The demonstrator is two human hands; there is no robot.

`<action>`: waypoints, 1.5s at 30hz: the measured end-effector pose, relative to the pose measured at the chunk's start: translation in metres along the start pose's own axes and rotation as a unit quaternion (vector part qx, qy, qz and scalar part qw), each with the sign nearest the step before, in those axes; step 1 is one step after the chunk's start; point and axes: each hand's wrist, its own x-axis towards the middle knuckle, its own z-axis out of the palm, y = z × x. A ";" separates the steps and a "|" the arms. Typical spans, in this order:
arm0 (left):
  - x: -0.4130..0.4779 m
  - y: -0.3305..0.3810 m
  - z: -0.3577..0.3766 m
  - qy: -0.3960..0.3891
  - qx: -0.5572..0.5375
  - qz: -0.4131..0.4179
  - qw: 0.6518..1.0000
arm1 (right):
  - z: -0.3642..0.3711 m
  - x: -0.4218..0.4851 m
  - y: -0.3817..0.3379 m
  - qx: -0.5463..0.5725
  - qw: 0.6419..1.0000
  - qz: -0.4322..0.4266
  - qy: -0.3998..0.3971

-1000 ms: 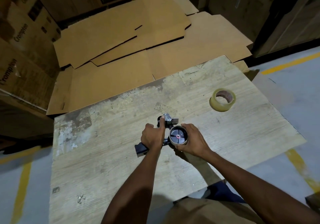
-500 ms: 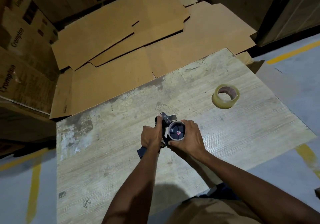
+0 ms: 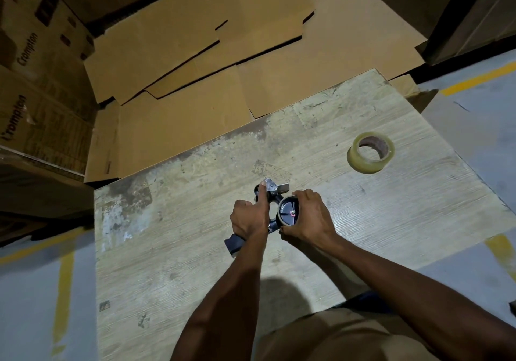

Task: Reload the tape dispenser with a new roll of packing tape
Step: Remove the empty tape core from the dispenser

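Above the wooden table (image 3: 173,254), the left hand (image 3: 249,219) grips the tape dispenser (image 3: 288,215) by its handle, thumb stretched to its metal plate, the right hand (image 3: 311,221) curls round its spool, and the tape roll (image 3: 370,162) lies on the table well apart to the right.

Worn wooden table (image 3: 363,249), tape roll (image 3: 370,152) on it

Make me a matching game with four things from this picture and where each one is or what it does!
1 tape roll
2 left hand
3 right hand
4 flat cardboard

A grips dispenser by its handle
B lies alone on table
C lies beyond table
D holds dispenser's wheel

Pairs: 1-B, 2-A, 3-D, 4-C
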 end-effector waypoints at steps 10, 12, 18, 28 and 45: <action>-0.003 0.003 0.003 0.023 -0.032 -0.009 0.999 | -0.007 0.006 0.012 -0.011 0.998 -0.052 -0.021; -0.003 0.004 0.003 0.026 -0.033 -0.004 0.999 | -0.008 0.005 0.013 -0.018 0.997 -0.068 -0.028; -0.002 0.004 0.002 0.023 -0.016 0.008 1.000 | -0.015 0.005 0.021 -0.013 0.991 -0.124 -0.045; -0.002 0.003 -0.001 -0.011 0.027 0.029 0.999 | -0.017 0.012 0.034 0.082 0.991 -0.065 0.083; -0.001 0.004 0.001 -0.002 0.008 0.014 1.000 | -0.004 0.023 0.020 -0.128 0.965 -0.209 0.095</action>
